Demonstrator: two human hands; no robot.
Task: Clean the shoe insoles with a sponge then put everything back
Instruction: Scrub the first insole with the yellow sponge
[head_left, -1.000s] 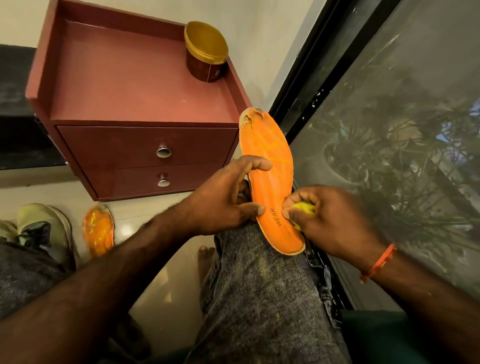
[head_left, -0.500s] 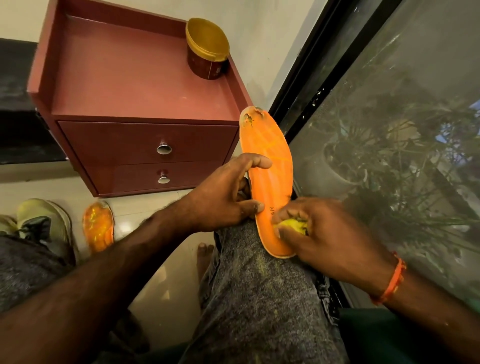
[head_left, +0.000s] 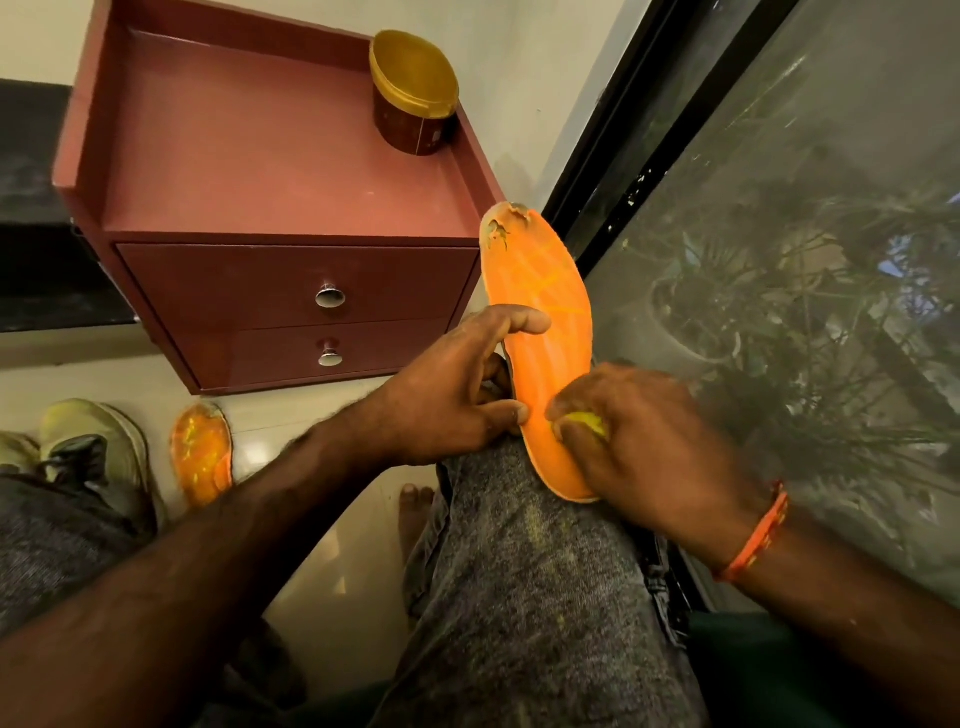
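An orange insole (head_left: 540, 312) with a frayed toe stands on my right knee, heel end down. My left hand (head_left: 457, 389) grips its left edge, thumb and forefinger curled over the face. My right hand (head_left: 639, 447) pinches a small yellow sponge (head_left: 589, 420) and presses it on the insole's lower half, covering the heel. A second orange insole (head_left: 200, 452) lies on the floor at the left, beside a pale green shoe (head_left: 93, 452). Only the tip of another shoe (head_left: 13, 452) shows at the left edge.
A maroon two-drawer cabinet (head_left: 270, 306) stands ahead with a gold-lidded jar (head_left: 413, 98) on its top. A dark-framed glass window (head_left: 779, 260) with plants behind it runs along the right. My grey-trousered legs fill the foreground, and toes (head_left: 415, 499) show on the cream floor.
My right hand with the sponge has slid left and down across the insole's heel area, hiding the printed lettering. The left hand keeps its hold on the insole.
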